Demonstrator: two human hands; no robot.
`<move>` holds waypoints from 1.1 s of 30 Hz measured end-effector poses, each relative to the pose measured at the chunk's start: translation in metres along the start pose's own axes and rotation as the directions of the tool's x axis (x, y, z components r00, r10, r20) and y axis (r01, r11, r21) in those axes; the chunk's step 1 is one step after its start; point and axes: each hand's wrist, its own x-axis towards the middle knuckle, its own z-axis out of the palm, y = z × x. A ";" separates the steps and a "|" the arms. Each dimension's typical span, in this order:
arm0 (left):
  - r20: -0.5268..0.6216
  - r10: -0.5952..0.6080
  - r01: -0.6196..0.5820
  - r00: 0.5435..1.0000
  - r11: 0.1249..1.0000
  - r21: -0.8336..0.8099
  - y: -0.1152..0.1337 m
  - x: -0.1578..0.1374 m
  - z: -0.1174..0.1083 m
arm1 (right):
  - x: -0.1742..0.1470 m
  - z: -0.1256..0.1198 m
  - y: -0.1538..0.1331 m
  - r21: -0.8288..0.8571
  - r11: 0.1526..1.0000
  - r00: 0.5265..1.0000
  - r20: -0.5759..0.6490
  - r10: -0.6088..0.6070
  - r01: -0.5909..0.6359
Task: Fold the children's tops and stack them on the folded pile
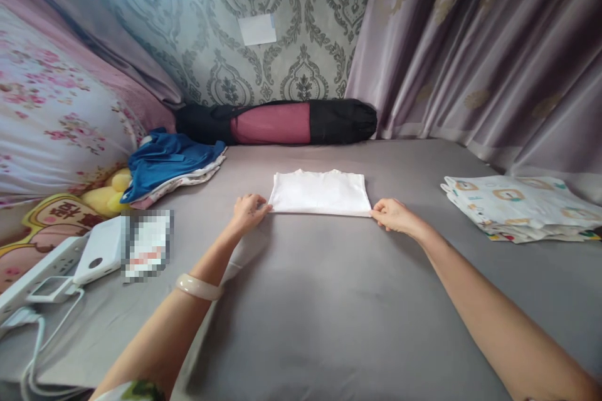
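Note:
A white folded garment [320, 193] lies flat on the grey sheet [338, 301], its near edge straight and its far edge slightly uneven. My left hand [249, 212] pinches the near left corner between thumb and fingers. At the near right corner, my right hand [394, 215] grips the cloth the same way. Both hands rest low, close to the sheet. A pale bangle [197, 287] circles my left wrist. What kind of garment it is cannot be made out in its folded form.
Folded patterned cloths [522, 203] lie stacked at right. At left are a blue garment [172, 160] on other clothes, a yellow plush toy [106, 193], a white power bank [101, 250] and a power strip [40, 276] with cables. A black and pink long bag [273, 123] lies along the wall.

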 end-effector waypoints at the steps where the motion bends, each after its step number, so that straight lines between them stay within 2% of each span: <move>1: -0.038 0.001 -0.001 0.999 1.000 -0.001 0.001 0.001 0.002 | 0.001 -0.002 -0.004 -0.048 0.999 0.998 -0.066 -0.009 0.006; 3: -0.102 0.022 -0.024 0.995 1.000 -0.018 0.009 0.005 0.007 | 0.004 -0.002 -0.015 -0.126 0.991 0.973 -0.218 -0.075 0.048; 5: -0.136 0.076 -0.082 0.988 0.996 -0.041 0.023 0.012 0.015 | 0.009 0.004 -0.032 -0.174 0.976 0.934 -0.309 -0.179 0.130; 8: -0.141 0.188 -0.199 0.972 0.977 -0.070 0.054 0.025 0.031 | 0.019 0.021 -0.066 -0.209 0.931 0.891 -0.288 -0.351 0.299; 11: -0.144 0.313 -0.329 0.939 0.939 -0.101 0.085 0.036 0.048 | 0.028 0.042 -0.097 -0.239 0.887 0.866 -0.223 -0.447 0.396; 14: -0.115 0.368 -0.380 0.923 0.919 -0.108 0.104 0.045 0.060 | 0.037 0.056 -0.116 -0.250 0.885 0.883 -0.168 -0.439 0.393; 17: -0.069 0.372 -0.378 0.926 0.920 -0.101 0.113 0.054 0.067 | 0.047 0.062 -0.121 -0.257 0.891 0.901 -0.126 -0.415 0.374; 21: -0.021 0.342 -0.342 0.940 0.939 -0.038 0.116 0.059 0.070 | 0.056 0.065 -0.119 -0.267 0.899 0.914 -0.118 -0.388 0.347; 27: 0.026 0.274 -0.275 0.961 0.956 0.102 0.116 0.053 0.081 | 0.059 0.075 -0.111 -0.302 0.880 0.899 -0.127 -0.418 0.367; 33: 0.049 0.275 -0.279 0.960 0.951 0.133 0.114 0.051 0.083 | 0.060 0.080 -0.108 -0.317 0.874 0.889 -0.155 -0.431 0.368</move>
